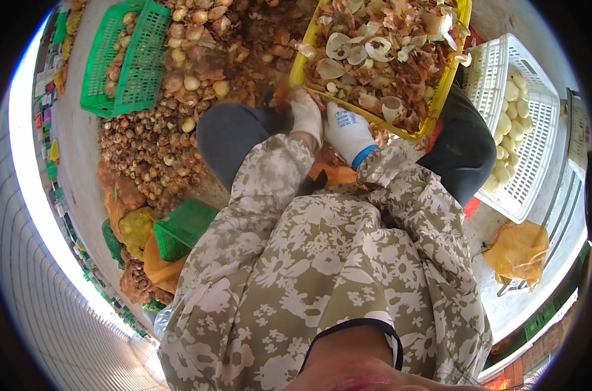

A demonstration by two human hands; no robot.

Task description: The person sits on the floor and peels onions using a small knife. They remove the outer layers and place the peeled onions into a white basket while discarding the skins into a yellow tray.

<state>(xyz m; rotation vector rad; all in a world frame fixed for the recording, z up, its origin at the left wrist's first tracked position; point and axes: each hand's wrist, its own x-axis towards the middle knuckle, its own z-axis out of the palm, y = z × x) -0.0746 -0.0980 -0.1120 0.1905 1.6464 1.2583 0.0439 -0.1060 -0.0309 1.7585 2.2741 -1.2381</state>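
Note:
My left hand (306, 115), in a pale glove, is between my knees beside the near left corner of a yellow plastic crate (364, 114). Close to its right is my right hand (347, 129), in a white glove with printing and a blue cuff. A small red thing shows between the fingertips of the two hands; what it is, I cannot tell. Whether either hand grips something is hidden by the gloves and their angle. Onion skins (359, 49) and cut outer layers fill the yellow crate. Unpeeled onions (149, 151) lie heaped on the floor to the left.
A green plastic crate (142, 73) with some onions stands at the upper left. A white plastic crate (535, 146) at the right holds peeled onions (508, 132). A smaller green crate (181, 229) and mesh sacks (137, 229) lie at the lower left. An orange sack (518, 249) covers something at the right.

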